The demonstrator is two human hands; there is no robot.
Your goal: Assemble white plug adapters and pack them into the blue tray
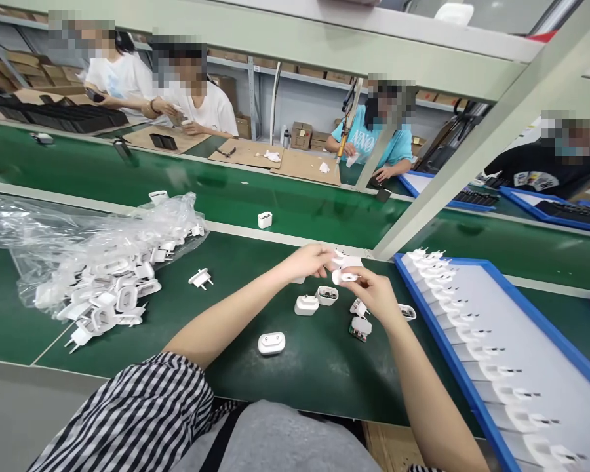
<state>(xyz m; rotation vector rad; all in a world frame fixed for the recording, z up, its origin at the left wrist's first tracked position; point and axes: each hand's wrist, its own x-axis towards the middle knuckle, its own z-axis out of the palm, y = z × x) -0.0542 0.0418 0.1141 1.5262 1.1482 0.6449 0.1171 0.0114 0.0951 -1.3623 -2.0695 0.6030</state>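
Note:
My left hand (309,261) and my right hand (373,294) meet above the green mat (187,328), both pinched on a small white plug part (345,270) held between them. My right hand also keeps a second white piece (358,307) tucked under its fingers. Just below the hands lie several loose white charger shells (305,305), one open shell (327,295), a flat cap (271,343) and a piece with a circuit board (360,328). A lone two-pin plug (201,278) lies to the left.
A clear plastic bag (78,242) spills a heap of white plug parts (108,298) at left. A blue-rimmed tray (452,354) at right holds a row of assembled plugs. Beyond runs a green conveyor (226,190) with one white shell (264,219). Several other people work across it.

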